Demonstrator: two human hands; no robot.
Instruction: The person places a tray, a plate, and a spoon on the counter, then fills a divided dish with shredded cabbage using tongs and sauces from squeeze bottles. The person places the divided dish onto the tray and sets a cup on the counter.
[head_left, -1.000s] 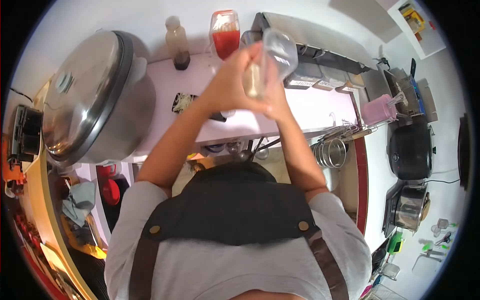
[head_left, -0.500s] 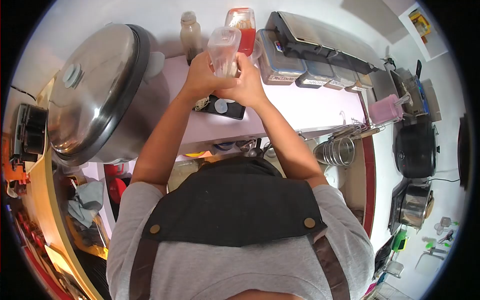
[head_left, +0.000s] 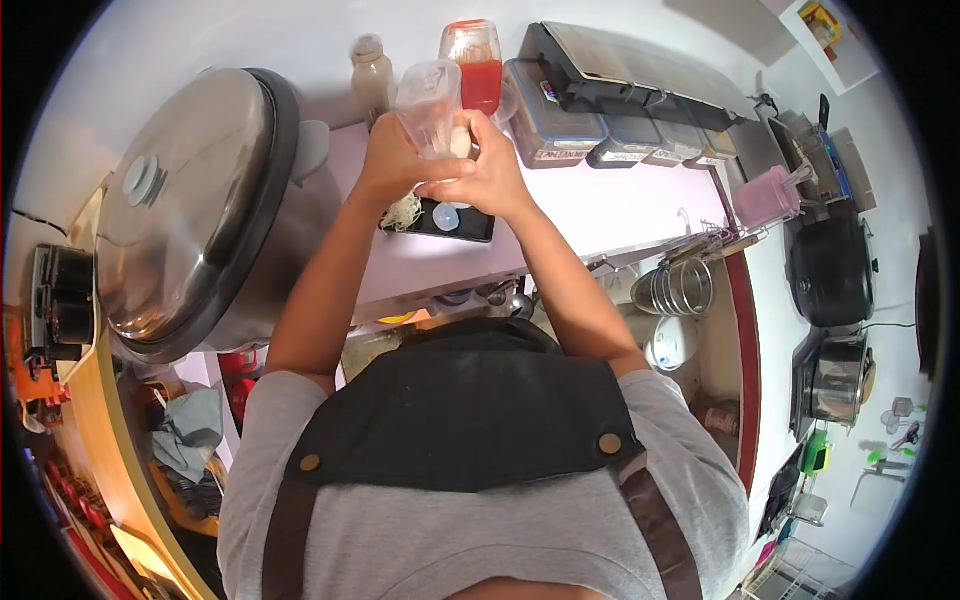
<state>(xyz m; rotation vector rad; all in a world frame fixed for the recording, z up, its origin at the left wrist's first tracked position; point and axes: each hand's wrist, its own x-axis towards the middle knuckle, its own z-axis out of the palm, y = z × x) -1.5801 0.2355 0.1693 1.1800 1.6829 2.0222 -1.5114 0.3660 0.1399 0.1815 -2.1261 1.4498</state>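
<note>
The left hand (head_left: 392,162) and right hand (head_left: 494,168) hide the container's (head_left: 430,95) lower end and the tray's (head_left: 472,225) far edge from me; the tabletop's (head_left: 620,208) rightmost label (head_left: 713,160) is too small to read.

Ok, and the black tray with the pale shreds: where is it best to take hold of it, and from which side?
Probably by the right end, coming from the person's right. The black tray lies flat; pale shreds cover its left end and a small round translucent piece sits mid-tray, while the right end is bare.
</note>
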